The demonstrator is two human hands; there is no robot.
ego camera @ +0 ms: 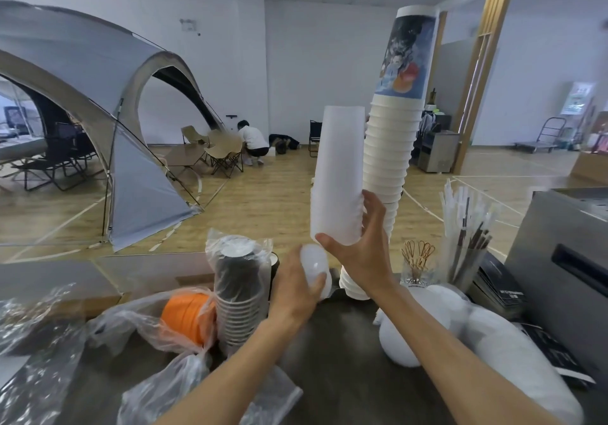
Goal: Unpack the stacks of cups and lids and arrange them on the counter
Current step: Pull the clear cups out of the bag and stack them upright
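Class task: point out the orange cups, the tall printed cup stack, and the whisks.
orange cups (187,316), head view, side of the bagged stack
printed cup stack (391,148), head view, white rims
whisks (418,255), head view, wire loops

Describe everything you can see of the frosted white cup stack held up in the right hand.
The frosted white cup stack is a tall column of nested translucent plastic cups, mouths down, rims ringing its lower half. It is lifted clear of the counter, nearly upright. The right hand grips its lower end, thumb under the bottom rim and fingers round the far side. It stands just left of the taller paper cup stack; contact between them cannot be told.
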